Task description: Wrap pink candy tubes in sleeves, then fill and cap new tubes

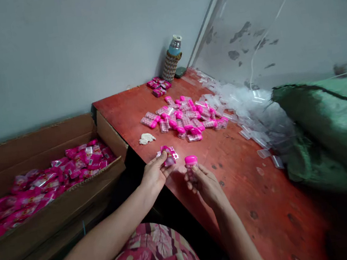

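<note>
My left hand [157, 169] pinches a small pink printed wrapper [169, 156] over the front edge of the red table. To its right, my right hand [204, 182] is closed around a clear container with a pink cap [190, 160], held upright, with pink contents showing through. The two held items are apart. Beyond my hands, a pile of similar pink-capped containers [187, 122] lies on the red table [120, 111]. A crumpled white scrap [146, 138] rests nearer the left edge.
An open cardboard box [49, 137] with many pink packets [78, 161] stands left. Clear plastic sleeves [240, 104] are heaped at right beside a green sack [327, 135]. A bottle in a woven cover [171, 64] and several pink packets [158, 85] stand at the back.
</note>
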A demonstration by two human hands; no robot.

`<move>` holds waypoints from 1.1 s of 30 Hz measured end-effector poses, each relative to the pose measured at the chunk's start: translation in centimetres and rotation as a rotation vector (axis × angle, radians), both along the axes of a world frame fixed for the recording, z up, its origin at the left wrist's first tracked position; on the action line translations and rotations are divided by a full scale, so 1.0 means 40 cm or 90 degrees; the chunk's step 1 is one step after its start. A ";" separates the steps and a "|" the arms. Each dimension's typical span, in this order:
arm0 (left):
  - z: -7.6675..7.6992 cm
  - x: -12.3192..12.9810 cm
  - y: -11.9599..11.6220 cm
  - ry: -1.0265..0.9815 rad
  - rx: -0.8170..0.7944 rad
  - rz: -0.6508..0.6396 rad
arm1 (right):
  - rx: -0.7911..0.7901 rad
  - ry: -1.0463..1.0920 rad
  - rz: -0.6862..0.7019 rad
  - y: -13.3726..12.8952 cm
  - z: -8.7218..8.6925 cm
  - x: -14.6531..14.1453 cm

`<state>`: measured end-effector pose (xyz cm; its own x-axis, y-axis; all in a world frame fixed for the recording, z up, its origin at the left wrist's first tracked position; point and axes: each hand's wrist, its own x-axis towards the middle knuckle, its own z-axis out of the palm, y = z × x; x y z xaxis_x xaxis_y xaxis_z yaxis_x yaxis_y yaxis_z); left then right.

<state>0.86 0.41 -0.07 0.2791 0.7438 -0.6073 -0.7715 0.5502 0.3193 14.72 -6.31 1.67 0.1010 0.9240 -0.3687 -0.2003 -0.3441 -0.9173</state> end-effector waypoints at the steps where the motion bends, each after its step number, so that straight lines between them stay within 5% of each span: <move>1: 0.004 0.002 -0.001 -0.002 -0.009 0.009 | -0.001 0.038 -0.007 -0.001 0.003 -0.008; 8: 0.004 0.004 -0.006 -0.029 -0.032 0.064 | 0.017 0.270 -0.066 -0.008 0.015 -0.050; 15: 0.001 -0.001 -0.011 -0.030 -0.005 0.102 | 0.031 0.183 -0.090 -0.037 -0.016 -0.093; 18: 0.001 -0.005 -0.014 -0.040 0.003 0.107 | 0.042 -0.015 -0.098 -0.039 -0.025 -0.088; 22: 0.002 -0.009 -0.014 -0.042 -0.017 0.107 | 0.049 -0.612 -0.115 -0.033 -0.026 -0.036; 26: 0.007 -0.003 -0.013 -0.032 -0.038 0.104 | -0.016 -0.916 0.016 -0.030 -0.035 0.016; 29: 0.012 0.004 -0.016 -0.031 -0.048 0.104 | -0.006 -0.890 0.039 -0.034 -0.040 0.023; 33: 0.014 0.008 -0.022 -0.036 -0.039 0.102 | -0.009 -0.496 -0.018 -0.050 -0.031 -0.021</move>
